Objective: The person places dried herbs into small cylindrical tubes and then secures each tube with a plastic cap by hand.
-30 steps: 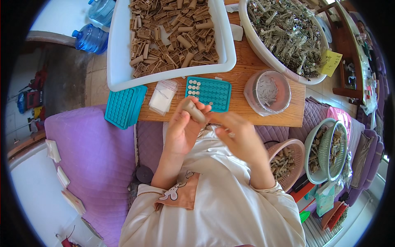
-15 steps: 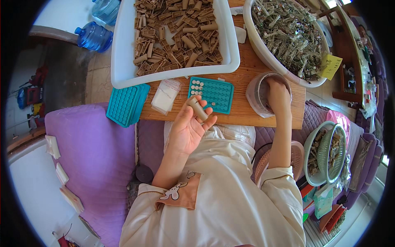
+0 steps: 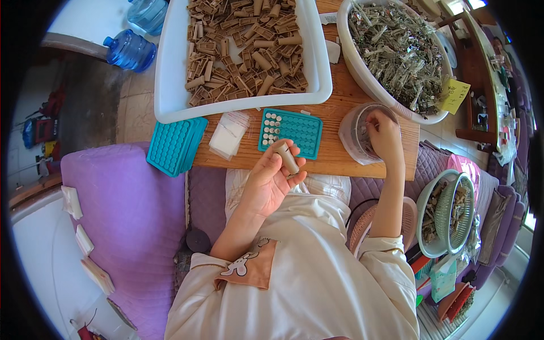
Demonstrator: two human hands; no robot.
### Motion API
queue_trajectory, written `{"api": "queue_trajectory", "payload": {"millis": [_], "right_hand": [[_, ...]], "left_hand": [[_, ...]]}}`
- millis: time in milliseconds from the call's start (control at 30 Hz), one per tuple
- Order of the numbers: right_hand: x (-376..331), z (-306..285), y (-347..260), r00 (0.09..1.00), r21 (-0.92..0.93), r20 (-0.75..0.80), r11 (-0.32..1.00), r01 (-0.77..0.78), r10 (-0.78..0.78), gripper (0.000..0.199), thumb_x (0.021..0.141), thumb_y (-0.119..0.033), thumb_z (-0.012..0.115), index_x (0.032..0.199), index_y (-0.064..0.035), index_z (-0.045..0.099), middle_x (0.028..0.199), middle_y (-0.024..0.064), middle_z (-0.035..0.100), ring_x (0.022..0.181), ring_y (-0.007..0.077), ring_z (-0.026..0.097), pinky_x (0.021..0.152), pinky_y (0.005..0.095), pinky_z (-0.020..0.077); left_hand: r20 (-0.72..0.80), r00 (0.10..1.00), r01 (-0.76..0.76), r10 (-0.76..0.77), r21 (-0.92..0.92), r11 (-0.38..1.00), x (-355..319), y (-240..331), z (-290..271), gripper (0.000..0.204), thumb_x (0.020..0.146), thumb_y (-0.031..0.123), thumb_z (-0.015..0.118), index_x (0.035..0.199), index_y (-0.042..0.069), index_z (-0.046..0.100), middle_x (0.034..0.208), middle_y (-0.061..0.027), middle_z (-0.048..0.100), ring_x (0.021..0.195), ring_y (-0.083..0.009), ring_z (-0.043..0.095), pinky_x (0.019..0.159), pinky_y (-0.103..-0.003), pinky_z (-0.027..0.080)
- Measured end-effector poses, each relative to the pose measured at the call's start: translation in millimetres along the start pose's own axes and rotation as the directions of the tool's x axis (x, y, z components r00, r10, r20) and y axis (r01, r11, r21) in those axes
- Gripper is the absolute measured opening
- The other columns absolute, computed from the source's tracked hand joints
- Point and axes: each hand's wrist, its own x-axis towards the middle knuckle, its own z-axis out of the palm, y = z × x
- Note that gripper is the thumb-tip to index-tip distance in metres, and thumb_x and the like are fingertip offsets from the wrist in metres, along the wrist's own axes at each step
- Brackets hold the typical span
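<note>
My left hand (image 3: 265, 184) is closed around a tan plastic cylinder-shaped shell (image 3: 288, 158), holding it tilted over the table's front edge. To the right, my right hand (image 3: 387, 139) reaches into the mouth of a clear round tub (image 3: 350, 148), its fingers pinched together near the rim. Whatever lies between those fingertips is too small to make out. Just beyond my left hand lies a teal tray (image 3: 306, 131) with rows of small hollows. Small white round pieces (image 3: 272, 122) fill several hollows at its left end.
A white bin (image 3: 243, 101) of tan plastic parts and a round basin (image 3: 362, 79) of clear thin pieces stand at the back of the wooden table (image 3: 323, 168). Stacked teal trays (image 3: 173, 148) and clear plastic bags (image 3: 228, 136) lie left. Green baskets (image 3: 433, 226) stand right.
My right hand has risen from deep in the tub toward its rim, fingers now pinched. My left hand, still holding the tan shell, has shifted slightly right. More white pieces show in the tray.
</note>
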Motion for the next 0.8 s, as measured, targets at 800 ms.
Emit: {"api": "queue_trajectory", "payload": {"millis": [800], "right_hand": [[-56,1,-117,0.956,0.624,-0.167,0.725,0.293,-0.243,0.009,0.070,0.006,0.056,0.075,-0.0017,0.053,0.086,0.0126,0.059,0.072,0.0210,0.061,0.058,0.0271,0.0499]], "left_hand": [[0.080,0.989,0.087,-0.123,0.360,0.929,-10,-1,8,0.041,0.087,0.028,0.045,0.119,0.003,0.037,0.101,-0.0070,0.054,0.087,-0.0164,0.058,0.054,-0.022,0.050]]}}
